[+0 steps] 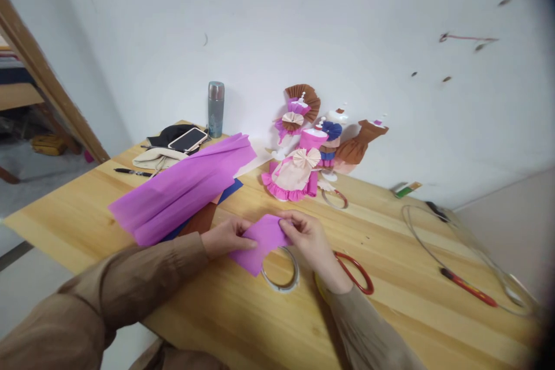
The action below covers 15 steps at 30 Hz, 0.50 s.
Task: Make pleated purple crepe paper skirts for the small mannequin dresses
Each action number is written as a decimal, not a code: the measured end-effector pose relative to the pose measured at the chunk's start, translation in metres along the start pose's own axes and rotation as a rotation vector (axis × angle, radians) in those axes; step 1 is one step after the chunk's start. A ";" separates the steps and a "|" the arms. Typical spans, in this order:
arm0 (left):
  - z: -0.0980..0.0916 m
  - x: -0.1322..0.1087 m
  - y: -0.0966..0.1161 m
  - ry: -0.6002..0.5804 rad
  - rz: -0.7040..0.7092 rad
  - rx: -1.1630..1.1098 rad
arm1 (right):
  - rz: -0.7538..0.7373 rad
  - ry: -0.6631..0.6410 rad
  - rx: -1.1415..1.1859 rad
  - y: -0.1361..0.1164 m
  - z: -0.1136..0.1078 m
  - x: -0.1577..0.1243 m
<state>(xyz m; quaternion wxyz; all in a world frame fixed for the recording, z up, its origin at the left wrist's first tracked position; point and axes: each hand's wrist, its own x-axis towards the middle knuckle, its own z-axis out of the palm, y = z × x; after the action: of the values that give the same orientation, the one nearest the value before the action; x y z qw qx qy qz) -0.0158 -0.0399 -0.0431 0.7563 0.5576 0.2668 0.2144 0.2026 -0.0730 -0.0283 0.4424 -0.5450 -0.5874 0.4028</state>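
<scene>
Between my hands is a small purple piece of crepe paper [262,237], held above the wooden table. My left hand [229,237] pinches its left side, thumb on top. The upper right corner is pinched by my right hand [303,234]. Below the paper lies a roll of tape [288,286], partly covered by it. A red scissor handle [359,274] shows beside my right wrist, which hides part of the scissors. To the left lies a large sheet of purple crepe paper [186,191] over brown and blue sheets [229,189].
Small dress forms in paper dresses [299,162] stand by the wall. A thermos [215,110], a phone [188,140] and a pen [132,172] are at the back left. On the right lies a red-handled tool with a cable [470,289], near a small green-and-white box [407,189].
</scene>
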 end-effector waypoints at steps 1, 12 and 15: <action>0.000 -0.001 0.002 -0.002 -0.016 -0.023 | 0.027 0.009 0.036 -0.002 -0.002 0.000; 0.005 -0.007 0.012 0.071 -0.084 -0.211 | 0.214 -0.014 0.418 -0.014 -0.009 -0.005; 0.009 -0.010 0.015 -0.005 -0.133 -0.233 | 0.319 -0.223 0.538 -0.016 -0.009 -0.009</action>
<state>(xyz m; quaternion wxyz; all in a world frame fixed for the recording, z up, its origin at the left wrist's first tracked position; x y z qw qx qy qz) -0.0182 -0.0482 -0.0250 0.8291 0.4477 0.2745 0.1922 0.2066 -0.0839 -0.0108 0.4348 -0.4463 -0.4123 0.6647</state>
